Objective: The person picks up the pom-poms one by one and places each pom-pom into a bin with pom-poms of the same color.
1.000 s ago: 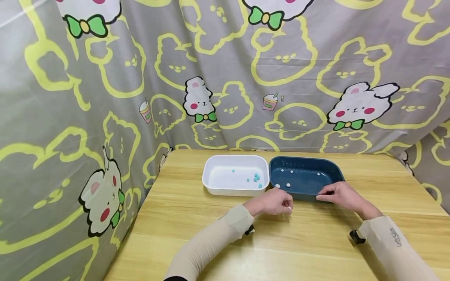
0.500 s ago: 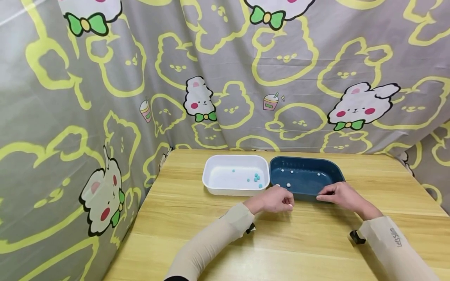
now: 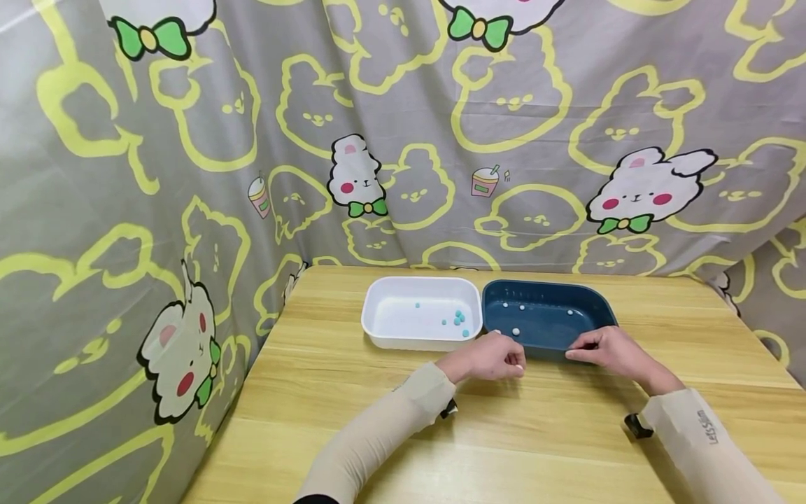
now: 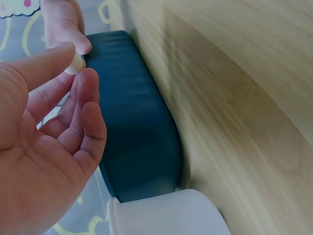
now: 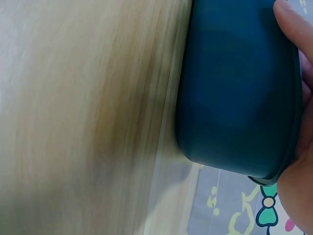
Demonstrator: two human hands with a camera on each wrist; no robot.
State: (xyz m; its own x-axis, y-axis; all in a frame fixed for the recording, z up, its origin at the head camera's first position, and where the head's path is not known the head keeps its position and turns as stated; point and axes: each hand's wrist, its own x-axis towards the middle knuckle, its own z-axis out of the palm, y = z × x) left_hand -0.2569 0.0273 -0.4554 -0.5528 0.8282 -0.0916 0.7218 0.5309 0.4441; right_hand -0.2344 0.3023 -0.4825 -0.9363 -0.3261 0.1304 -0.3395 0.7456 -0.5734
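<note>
My left hand [image 3: 490, 357] pinches a small white ball [image 4: 75, 64] between thumb and index finger. It is over the wood just in front of the dark blue tray [image 3: 546, 353], near that tray's left front corner. The left wrist view shows the other fingers curled loosely. My right hand [image 3: 613, 351] grips the front rim of the blue tray near its right end, thumb [image 5: 293, 24] on the outer wall and fingers mostly hidden inside. Several small white balls lie in the blue tray, one [image 3: 515, 332] close to the left hand and another partly covered by that hand.
A white tray [image 3: 403, 344] stands directly left of the blue one, with several turquoise balls [image 3: 458, 318] inside. Both trays rest on a wooden table [image 3: 352, 399]. A patterned grey curtain [image 3: 422, 119] hangs behind the table and along its left side.
The left hand has risen very slightly in the head view, still pinching the white ball, and covers more of a ball in the blue tray. The right hand keeps its place on the rim.
</note>
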